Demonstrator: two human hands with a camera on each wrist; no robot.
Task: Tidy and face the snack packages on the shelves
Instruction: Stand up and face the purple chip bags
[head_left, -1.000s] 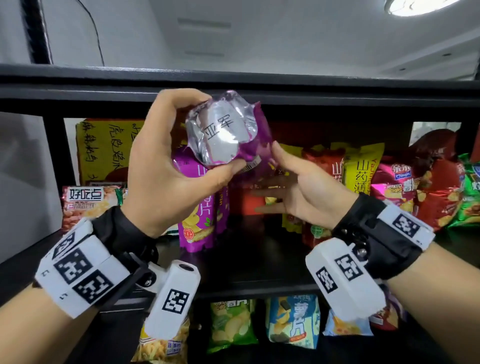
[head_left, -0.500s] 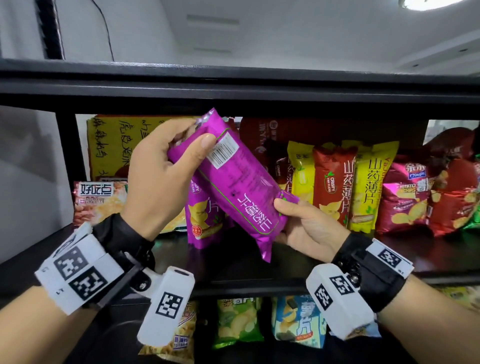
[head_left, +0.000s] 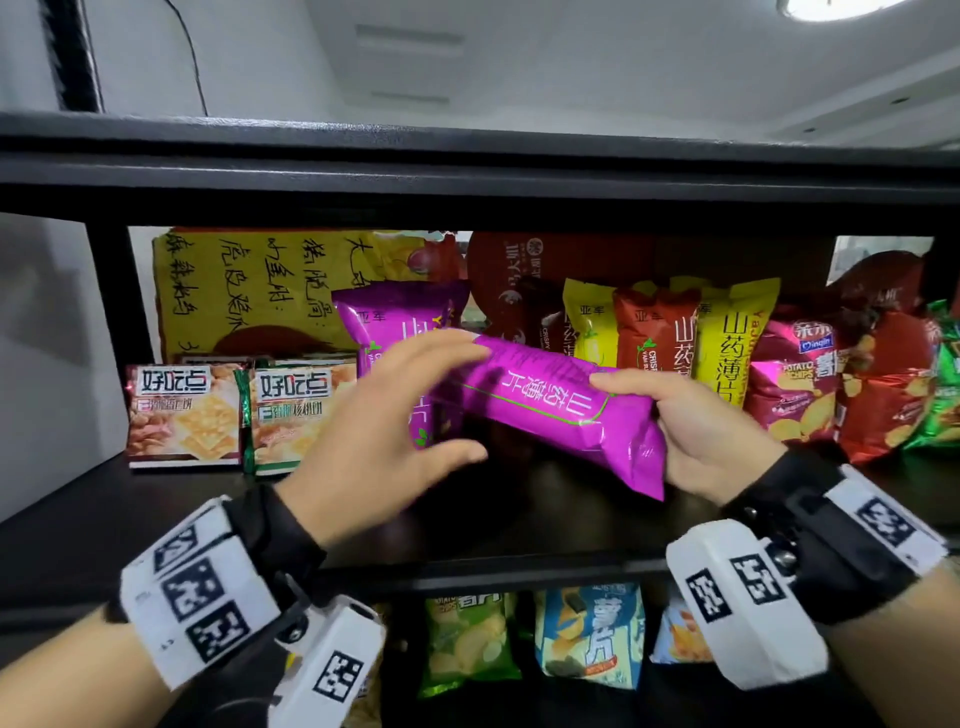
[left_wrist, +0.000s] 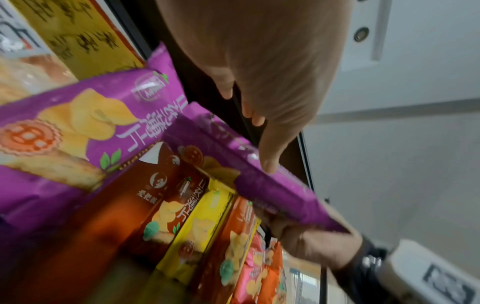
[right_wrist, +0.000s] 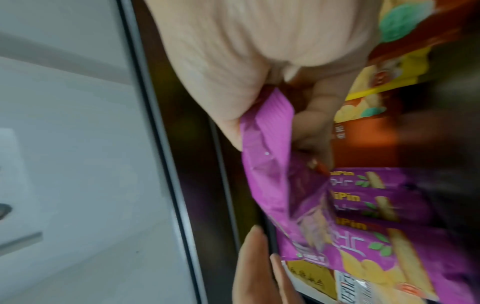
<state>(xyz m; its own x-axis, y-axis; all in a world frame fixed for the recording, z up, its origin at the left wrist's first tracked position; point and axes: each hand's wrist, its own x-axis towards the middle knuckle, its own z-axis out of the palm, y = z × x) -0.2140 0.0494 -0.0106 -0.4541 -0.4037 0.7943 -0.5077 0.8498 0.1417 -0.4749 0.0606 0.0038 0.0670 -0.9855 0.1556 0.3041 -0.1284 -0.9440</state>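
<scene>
Black metal shelving under a white ceiling fills the view, its middle shelf (head_left: 545, 519) crowded with snack bags. At the centre, the right hand (head_left: 711, 431) holds one end of a purple packet (head_left: 545, 410), thumb on top and fingers curled beneath, so that the packet lies nearly level in the air above the shelf with its printing upside down. The left hand (head_left: 384, 431) is spread, fingers straight; in the left wrist view a fingertip rests on the packet's upper edge, but nothing is gripped, so the right hand carries the weight alone. Just behind stands a second purple packet (head_left: 400, 322), upright and facing out, and to the right a row of red and yellow yam-chip bags (head_left: 675, 338), then pink and red chip bags (head_left: 810, 379). To the left, two biscuit packs (head_left: 234, 410) stand in front of a yellow box (head_left: 249, 291). I judge that the held packet needs turning until its lettering reads upright and its front faces out, then standing in the gap between its purple twin and the red and yellow row. The left hand would do best to take the free end and steer the turn. The film looks slick and the contents brittle, so a light hold near the seams seems wise. Neighbouring bags lean loosely and could topple if nudged.
</scene>
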